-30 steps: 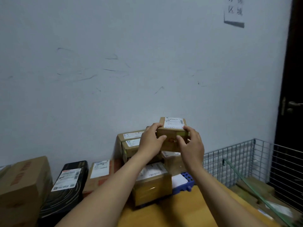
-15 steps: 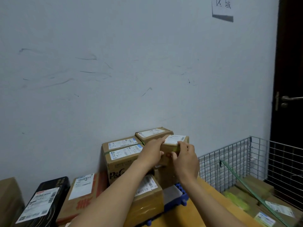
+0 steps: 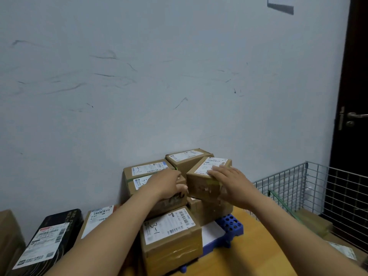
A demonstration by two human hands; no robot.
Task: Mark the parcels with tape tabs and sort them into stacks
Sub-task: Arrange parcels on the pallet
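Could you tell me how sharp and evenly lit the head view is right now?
Head view: dim, flat indoor light, bluish wall; wide-angle bending at the door; parcel labels mostly too soft to read; hands slightly blurred.

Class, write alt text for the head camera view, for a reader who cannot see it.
Two bare hands set a small brown cardboard parcel onto a stack of labelled cardboard boxes against a scuffed white wall; the right hand rests on it, the left hand beside it. A wire mesh basket stands to the right.
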